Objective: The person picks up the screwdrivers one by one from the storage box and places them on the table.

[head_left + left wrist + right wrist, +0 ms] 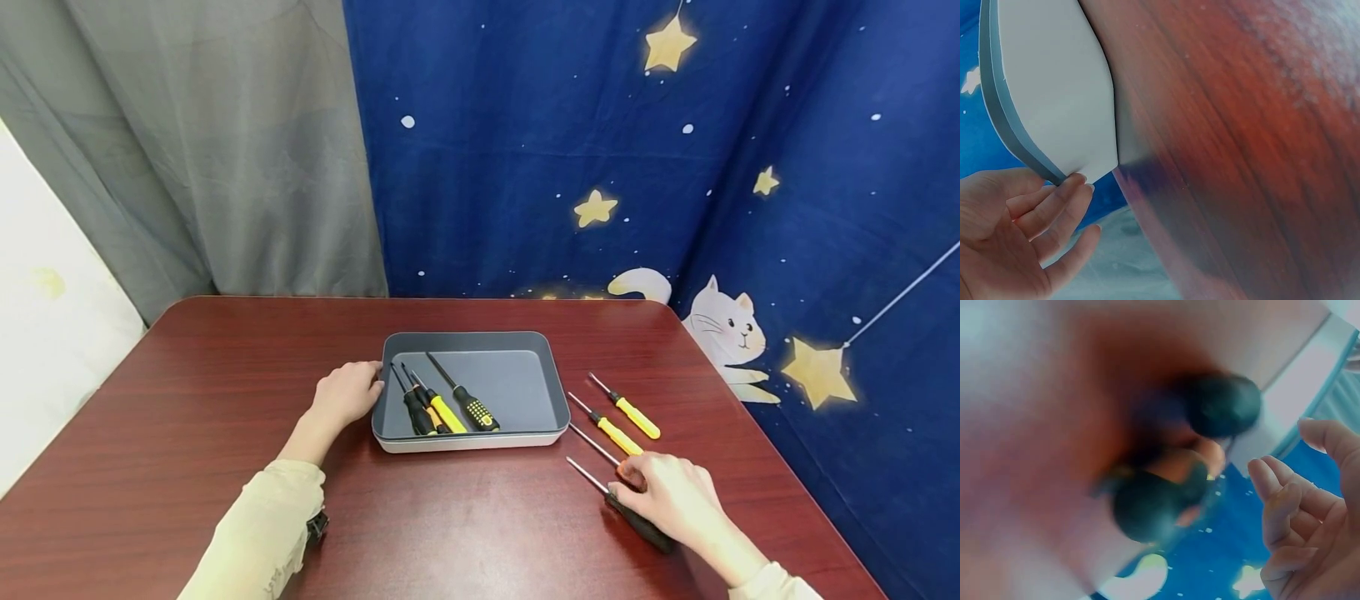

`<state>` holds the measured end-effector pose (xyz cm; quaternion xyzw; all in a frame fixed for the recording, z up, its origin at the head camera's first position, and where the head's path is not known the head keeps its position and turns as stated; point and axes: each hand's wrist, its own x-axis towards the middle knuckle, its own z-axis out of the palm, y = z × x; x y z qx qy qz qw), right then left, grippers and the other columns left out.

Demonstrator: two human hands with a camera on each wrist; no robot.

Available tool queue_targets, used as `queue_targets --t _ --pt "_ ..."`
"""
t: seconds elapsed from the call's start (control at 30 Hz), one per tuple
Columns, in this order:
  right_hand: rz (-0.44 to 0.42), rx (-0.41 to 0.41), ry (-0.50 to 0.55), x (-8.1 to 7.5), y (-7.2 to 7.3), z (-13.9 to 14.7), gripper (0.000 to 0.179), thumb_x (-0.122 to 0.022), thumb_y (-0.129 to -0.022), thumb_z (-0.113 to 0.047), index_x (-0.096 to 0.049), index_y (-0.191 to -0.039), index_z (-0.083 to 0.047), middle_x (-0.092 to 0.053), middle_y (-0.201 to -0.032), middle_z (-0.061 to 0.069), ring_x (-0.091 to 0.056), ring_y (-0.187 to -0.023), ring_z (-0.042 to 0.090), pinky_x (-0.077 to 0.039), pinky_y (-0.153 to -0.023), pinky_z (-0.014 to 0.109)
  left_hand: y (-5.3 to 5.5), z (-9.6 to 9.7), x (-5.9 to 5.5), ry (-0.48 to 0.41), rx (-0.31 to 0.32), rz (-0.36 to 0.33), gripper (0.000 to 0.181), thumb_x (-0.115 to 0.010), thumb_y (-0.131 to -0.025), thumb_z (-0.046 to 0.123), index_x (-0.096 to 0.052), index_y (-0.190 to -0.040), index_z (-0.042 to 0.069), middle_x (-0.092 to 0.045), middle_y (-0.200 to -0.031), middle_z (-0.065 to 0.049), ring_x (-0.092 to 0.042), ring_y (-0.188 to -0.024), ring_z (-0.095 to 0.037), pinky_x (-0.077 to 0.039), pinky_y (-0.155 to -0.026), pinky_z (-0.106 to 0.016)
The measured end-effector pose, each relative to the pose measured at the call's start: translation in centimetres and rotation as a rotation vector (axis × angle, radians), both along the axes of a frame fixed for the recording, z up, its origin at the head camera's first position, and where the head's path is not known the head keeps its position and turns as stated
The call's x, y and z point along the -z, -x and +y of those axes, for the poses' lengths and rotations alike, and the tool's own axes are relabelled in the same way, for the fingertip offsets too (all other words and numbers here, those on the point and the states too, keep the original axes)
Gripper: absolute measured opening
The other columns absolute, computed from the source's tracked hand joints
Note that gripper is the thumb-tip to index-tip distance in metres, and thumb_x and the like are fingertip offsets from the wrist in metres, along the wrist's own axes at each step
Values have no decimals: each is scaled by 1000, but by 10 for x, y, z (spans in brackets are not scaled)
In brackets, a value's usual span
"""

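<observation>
My left hand (348,393) holds the left rim of a grey tray (465,442) with a white outside. In the left wrist view, the fingers (1063,199) are at the tray's corner. Inside the tray, at its left, lie several screwdrivers, among them one with a yellow-dotted black handle (477,412). My right hand (678,492) hovers over a black-handled screwdriver (637,523) and an orange-handled screwdriver (622,472). The right wrist view shows its thumb and fingers apart, with nothing between them; the handles there are blurred.
Two yellow-handled screwdrivers (639,418) (619,435) lie to the right of the tray, shafts pointing toward it. The red-brown wooden table (247,358) ends at a grey curtain (225,167) and a blue starry curtain (510,167) behind.
</observation>
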<state>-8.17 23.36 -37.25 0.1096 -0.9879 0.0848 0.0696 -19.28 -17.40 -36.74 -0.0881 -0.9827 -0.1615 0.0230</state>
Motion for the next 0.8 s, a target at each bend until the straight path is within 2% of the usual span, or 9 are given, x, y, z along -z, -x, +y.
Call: queue_targets --t 0.2,0.43,0.6,0.8 --pt "64 -29 46 -18 13 -10 12 -68 -72 -35 -61 -71 -26 -44 -56 -16 -41 -48 6 -31 -41 28 1 0 2 -1 -1 -5 34 -55 -85 12 -56 -116 0 -58 -107 -19 -56 -88 -36 -44 -66 -51" --pt "121 -42 73 -34 25 -22 13 -66 -74 -34 -65 -79 -22 -54 -64 -13 -46 -52 8 -34 -42 30 1 0 2 -2 0 2 34 -55 -85 13 -56 -116 -1 -57 -107 -19 -56 -88 -35 -44 -67 -51" --pt "138 -51 101 -40 32 -28 17 -63 -76 -38 -66 -81 -22 -55 -66 -14 -51 -57 7 -37 -46 32 0 0 0 -2 9 17 33 -55 -84 12 -57 -115 -1 -58 -106 -19 -56 -89 -37 -43 -67 -52" --pt "166 -56 107 -44 38 -37 12 -63 -75 -37 -65 -78 -26 -50 -61 -19 -50 -56 7 -37 -45 32 0 -1 0 -8 11 24 32 -55 -84 12 -57 -114 -1 -58 -106 -19 -56 -88 -37 -43 -67 -52"
